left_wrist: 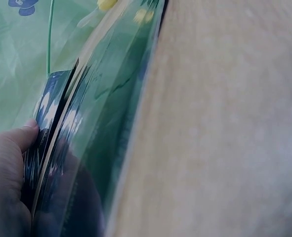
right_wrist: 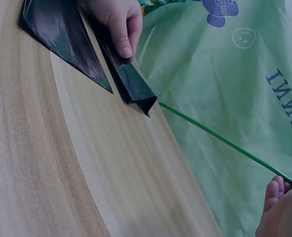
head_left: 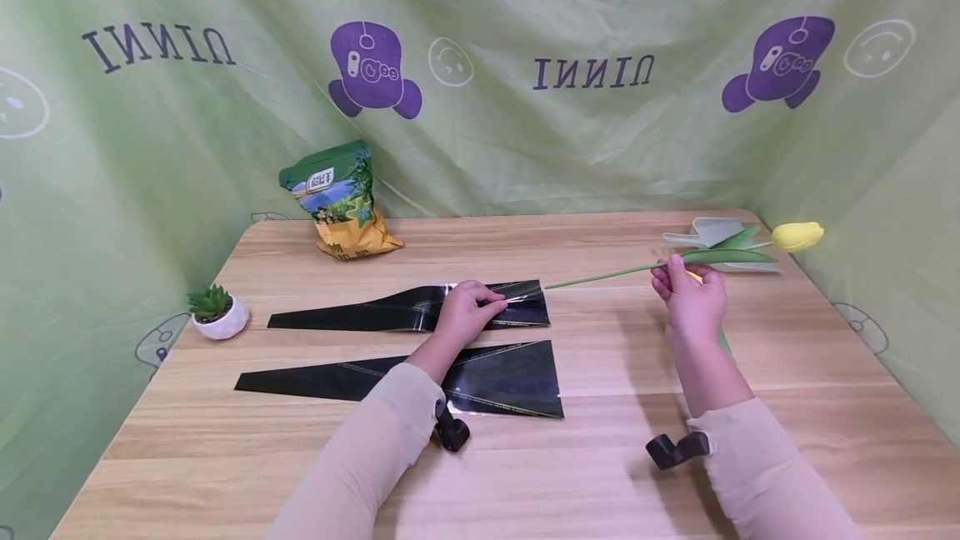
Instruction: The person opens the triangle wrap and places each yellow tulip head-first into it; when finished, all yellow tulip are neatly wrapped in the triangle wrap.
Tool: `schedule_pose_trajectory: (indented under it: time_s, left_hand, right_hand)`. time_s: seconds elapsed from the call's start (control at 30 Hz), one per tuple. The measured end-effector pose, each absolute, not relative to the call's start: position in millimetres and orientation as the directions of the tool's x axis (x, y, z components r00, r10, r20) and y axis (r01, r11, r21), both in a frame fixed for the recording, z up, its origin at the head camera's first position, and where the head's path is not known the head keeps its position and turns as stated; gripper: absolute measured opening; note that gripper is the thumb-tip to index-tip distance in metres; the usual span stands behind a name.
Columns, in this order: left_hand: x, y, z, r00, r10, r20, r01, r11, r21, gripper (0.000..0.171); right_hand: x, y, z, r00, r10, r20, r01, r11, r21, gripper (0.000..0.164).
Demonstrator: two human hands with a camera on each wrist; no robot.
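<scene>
A yellow tulip (head_left: 798, 237) with a long green stem is pinched by my right hand (head_left: 693, 298), near its leaves. Its stem (right_wrist: 225, 140) points left, and the tip is close to the wide end of a black flower sleeve (head_left: 517, 293). My left hand (head_left: 471, 311) pinches that sleeve, thumb on its upper face (left_wrist: 48, 106). In the right wrist view the sleeve's mouth (right_wrist: 145, 102) gapes a little. Whether the stem tip is inside cannot be told. Nearer to me lies a second black sleeve (head_left: 506, 377), flat, partly under my left forearm.
A translucent scoop-like thing (head_left: 716, 232) lies at the back right, behind the tulip. Something orange and green shows partly behind my right hand. At the back left stands a green and yellow bag (head_left: 341, 207); a potted succulent (head_left: 223, 322) sits at the table's left edge.
</scene>
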State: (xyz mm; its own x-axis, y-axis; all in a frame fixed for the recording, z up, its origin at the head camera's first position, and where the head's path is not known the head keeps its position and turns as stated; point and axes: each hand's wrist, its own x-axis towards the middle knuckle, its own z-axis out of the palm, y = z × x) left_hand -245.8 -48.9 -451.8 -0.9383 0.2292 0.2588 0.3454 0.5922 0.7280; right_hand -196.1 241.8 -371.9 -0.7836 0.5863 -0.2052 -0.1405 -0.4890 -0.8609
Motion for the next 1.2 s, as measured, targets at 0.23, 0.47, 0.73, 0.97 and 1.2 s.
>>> schedule_pose_trajectory:
  time_s: [0.23,0.47,0.73,0.97,1.2]
  left_hand:
    - [-245.0,-49.7,-450.3,-0.941,0.228,0.248,0.336,0.586,0.737,0.015]
    - [-245.5,-49.8,-450.8,-0.947,0.22,0.233,0.319,0.583,0.747,0.015]
    - [-244.2,-50.1,-448.1,-0.94,0.237,0.244,0.338,0.58,0.741,0.015]
    - [-242.4,-48.8,-444.0,-0.928,0.258,0.268,0.37,0.578,0.727,0.015]
    - [-240.7,-47.0,-444.6,-0.932,0.245,0.267,0.361,0.567,0.74,0.015]
  right_hand:
    - [-198.8,239.4,-375.3,-0.792,0.564,-0.236,-0.115,-0.517,-0.848,0.022]
    - [-202.0,227.5,-383.5,-0.828,0.507,-0.237,-0.042,-0.479,-0.877,0.017]
    - [-207.9,204.4,-399.9,-0.862,0.449,-0.236,0.049,-0.39,-0.92,0.015]
    - [-210.9,187.8,-411.0,-0.877,0.431,-0.212,0.06,-0.339,-0.939,0.013]
    - [-212.8,173.1,-416.9,-0.894,0.399,-0.207,0.088,-0.296,-0.951,0.015]
